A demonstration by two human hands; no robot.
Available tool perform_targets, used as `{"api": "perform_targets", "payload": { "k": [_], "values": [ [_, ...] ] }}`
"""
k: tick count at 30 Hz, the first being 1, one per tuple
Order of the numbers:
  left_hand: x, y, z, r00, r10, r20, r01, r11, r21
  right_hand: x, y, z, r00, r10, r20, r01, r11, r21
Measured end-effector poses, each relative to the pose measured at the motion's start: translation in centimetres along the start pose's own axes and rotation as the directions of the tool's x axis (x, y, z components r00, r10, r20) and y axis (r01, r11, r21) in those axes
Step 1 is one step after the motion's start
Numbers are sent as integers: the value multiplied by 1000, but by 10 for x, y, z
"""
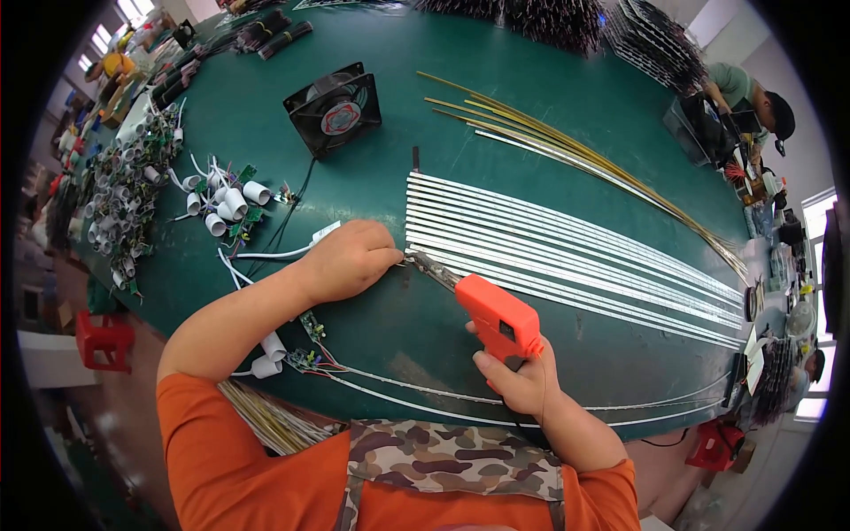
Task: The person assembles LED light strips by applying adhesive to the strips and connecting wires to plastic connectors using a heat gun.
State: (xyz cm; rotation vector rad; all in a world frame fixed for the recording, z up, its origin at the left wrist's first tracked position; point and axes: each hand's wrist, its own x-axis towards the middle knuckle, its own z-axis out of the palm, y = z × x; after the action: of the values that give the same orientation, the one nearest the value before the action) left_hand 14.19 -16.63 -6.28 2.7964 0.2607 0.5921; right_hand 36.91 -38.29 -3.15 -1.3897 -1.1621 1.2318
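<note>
My right hand is wrapped round the grip of an orange-red soldering gun. Its dark metal nose points left and meets the left ends of a row of thin silver strips, which look like LED light strips. My left hand is closed in a pinch right beside that tip; whatever its fingers hold is too small to make out. A white cable runs toward the left hand, and a white piece shows just behind it. Near my left forearm lie small green circuit boards and white lamp bases.
A black fan stands on the green table. White lamp bases with boards are heaped at left, beside a larger pile. Yellowish strips lie beyond the silver row. Another person works at far right.
</note>
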Motion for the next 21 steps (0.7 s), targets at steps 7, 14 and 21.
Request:
{"api": "perform_targets", "payload": {
  "k": [7, 14, 21],
  "values": [
    [-1, 1, -1, 1000, -11, 28, 12, 1000, -3, 2, -1, -1, 998, -62, 20, 63, 995, -82],
    [4, 3, -2, 1000, -1, -11, 1, 1000, -2, -12, -9, -8, 986, -106, -130, 124, 982, 145],
    [6, 3, 0, 999, -32, -16, 32, 999, -17, -11, -5, -15, 976, -190, -103, 190, 982, -7]
  ]
}}
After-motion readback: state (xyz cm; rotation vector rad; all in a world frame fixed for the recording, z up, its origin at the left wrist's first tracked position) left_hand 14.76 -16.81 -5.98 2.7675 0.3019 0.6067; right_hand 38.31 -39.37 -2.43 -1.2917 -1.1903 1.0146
